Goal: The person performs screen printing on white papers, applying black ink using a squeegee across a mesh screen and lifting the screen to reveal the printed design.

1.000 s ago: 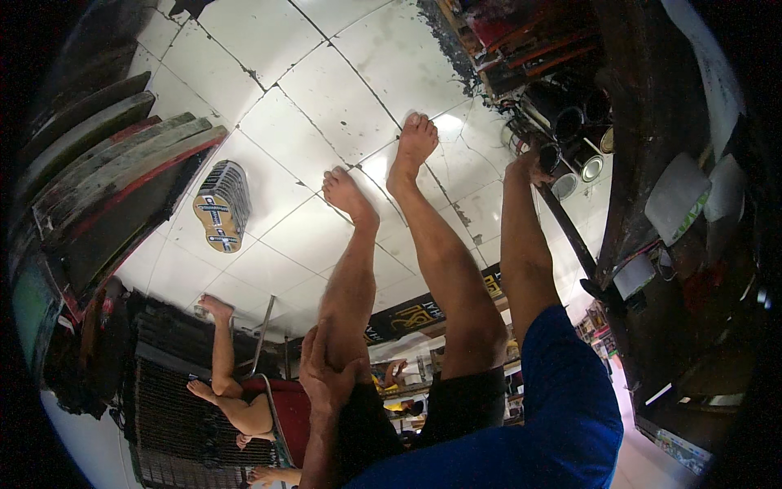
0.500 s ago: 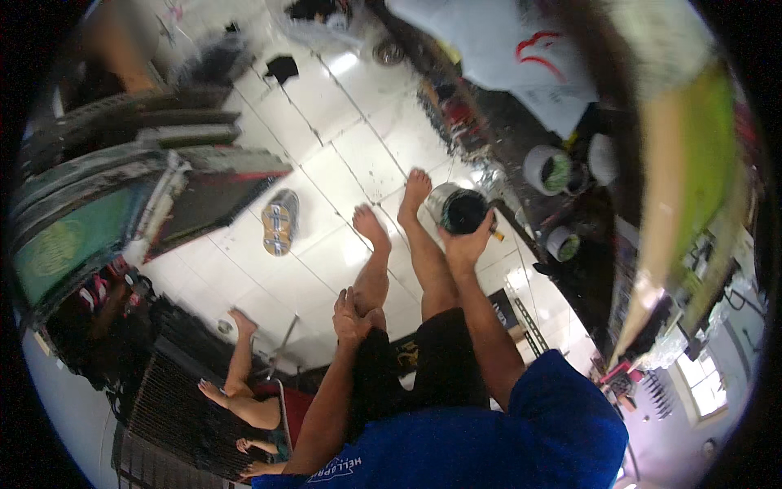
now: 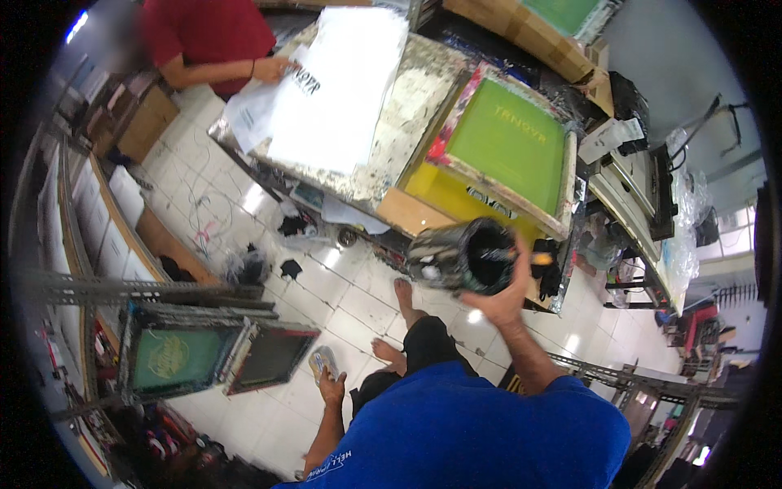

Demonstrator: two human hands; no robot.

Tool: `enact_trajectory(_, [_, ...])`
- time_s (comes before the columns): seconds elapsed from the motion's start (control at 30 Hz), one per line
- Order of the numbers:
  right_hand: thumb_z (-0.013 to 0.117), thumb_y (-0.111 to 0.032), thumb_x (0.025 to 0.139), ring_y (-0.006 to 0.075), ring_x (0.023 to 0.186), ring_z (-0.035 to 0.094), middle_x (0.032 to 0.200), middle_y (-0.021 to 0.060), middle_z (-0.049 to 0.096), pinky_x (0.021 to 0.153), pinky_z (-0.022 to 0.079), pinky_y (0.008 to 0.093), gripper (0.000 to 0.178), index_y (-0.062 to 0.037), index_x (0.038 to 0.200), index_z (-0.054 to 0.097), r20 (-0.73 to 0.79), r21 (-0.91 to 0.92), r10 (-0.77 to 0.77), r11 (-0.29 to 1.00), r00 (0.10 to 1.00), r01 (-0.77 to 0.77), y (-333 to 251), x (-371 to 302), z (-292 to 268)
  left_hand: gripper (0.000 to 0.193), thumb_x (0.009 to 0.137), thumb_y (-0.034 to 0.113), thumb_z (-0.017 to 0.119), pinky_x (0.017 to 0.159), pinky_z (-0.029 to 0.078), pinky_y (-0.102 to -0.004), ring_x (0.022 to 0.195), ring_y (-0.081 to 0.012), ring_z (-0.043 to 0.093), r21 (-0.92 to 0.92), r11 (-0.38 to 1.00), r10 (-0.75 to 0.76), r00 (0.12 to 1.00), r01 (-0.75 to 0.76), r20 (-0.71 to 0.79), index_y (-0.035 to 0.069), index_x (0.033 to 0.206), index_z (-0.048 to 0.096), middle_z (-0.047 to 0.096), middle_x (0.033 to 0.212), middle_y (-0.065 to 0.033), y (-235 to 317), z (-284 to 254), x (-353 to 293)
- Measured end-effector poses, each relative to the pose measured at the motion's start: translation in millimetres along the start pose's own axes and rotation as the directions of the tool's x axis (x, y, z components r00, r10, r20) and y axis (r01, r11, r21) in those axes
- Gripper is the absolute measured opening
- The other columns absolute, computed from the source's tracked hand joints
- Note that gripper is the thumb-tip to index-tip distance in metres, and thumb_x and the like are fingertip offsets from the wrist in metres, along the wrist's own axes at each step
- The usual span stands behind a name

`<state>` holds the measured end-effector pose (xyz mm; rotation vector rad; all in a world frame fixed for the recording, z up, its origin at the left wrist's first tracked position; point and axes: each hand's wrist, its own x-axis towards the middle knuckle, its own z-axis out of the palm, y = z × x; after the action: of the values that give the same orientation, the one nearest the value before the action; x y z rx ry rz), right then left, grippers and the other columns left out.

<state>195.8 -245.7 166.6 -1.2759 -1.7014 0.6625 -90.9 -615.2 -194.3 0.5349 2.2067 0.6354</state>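
My right hand (image 3: pixel 503 303) grips an ink-smeared can (image 3: pixel 437 259) around its rim side. The can is tilted, its dark mouth facing right, with black ink inside. A short orange piece (image 3: pixel 541 258) sticks out beside my fingers; I cannot tell what it belongs to. Just beyond the can stands a worktable with a green printing screen (image 3: pixel 509 134) in a stained wooden frame. My left hand (image 3: pixel 332 386) hangs low at my left side, fingers apart, holding nothing. Below it on the floor lies a patterned slipper (image 3: pixel 321 359).
White sheets (image 3: pixel 342 90) cover the worktable's left part. A person in a red shirt (image 3: pixel 216 37) stands behind them, a hand on the paper. Framed screens (image 3: pixel 175 354) lean at my left beside a metal rack. Another table with plastic wrap (image 3: pixel 652 244) stands right.
My right hand has lifted the can from beside my lower leg up to the table's front edge. My left hand has come off my knee. My view has swung up toward the table.
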Motion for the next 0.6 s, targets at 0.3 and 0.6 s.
enact_trajectory(0.3, [0.090, -0.025, 0.052, 0.0400, 0.121, 0.053, 0.131, 0.0254, 0.054, 0.105, 0.043, 0.0432, 0.103, -0.0014, 0.140, 0.043, -0.317, -0.408, -0.133, 0.913, 0.939, -0.009, 46.0, 237.3, -111.8, 0.084, 0.077, 0.006, 0.079, 0.053, 0.049, -0.0325, 0.069, -0.0204, 0.064, -0.350, 0.838, -0.450, 0.893, 0.417, -0.014, -0.010, 0.147, 0.035, 0.069, 0.092, -0.0179, 27.3, -23.5, 3.9])
enact_trajectory(0.6, [0.084, -0.022, 0.057, 0.0431, 0.127, 0.048, 0.144, 0.0252, 0.042, 0.098, 0.043, 0.0567, 0.104, -0.0076, 0.148, 0.035, -0.123, -0.878, -0.013, 0.468, 0.992, -0.103, 167.7, 412.7, -132.8, 0.086, 0.081, 0.014, 0.081, 0.070, 0.051, -0.0339, 0.088, -0.0225, 0.063, -0.501, 0.847, -0.239, 0.969, 0.180, -0.056, -0.008, 0.149, 0.033, 0.065, 0.107, -0.0199, 105.6, 3.8, 38.0])
